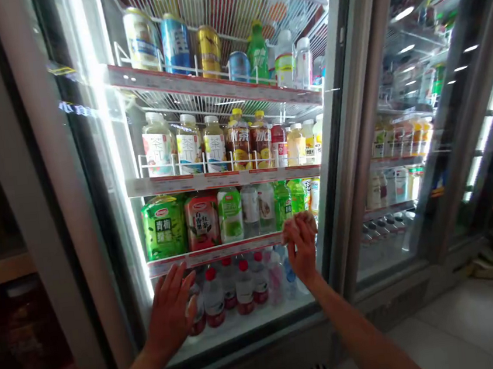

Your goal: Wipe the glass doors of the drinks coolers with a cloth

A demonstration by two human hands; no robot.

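Ahead of you: blue can (176, 46), gold can (209, 52), green bottle (258, 55) on upper shelf (218, 86); yellow-capped bottles (239, 141) beneath; green jug (164, 228) lower; red-capped bottles (244, 290) at bottom. Your right: neighbouring fridge (397, 281), tiled floor (473, 328).

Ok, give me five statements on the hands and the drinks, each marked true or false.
The right hand holds a crumpled pale cloth. True.
The left hand clutches a green plastic bottle. False: the left hand is open, its fingers extended.
Clear plastic bottles with red caps stand on the bottom level. True.
The tall blue metal can stands there too. False: it stands beside the gold metal can, well above.
Two brown plastic bottles with yellow caps stand side by side. True.
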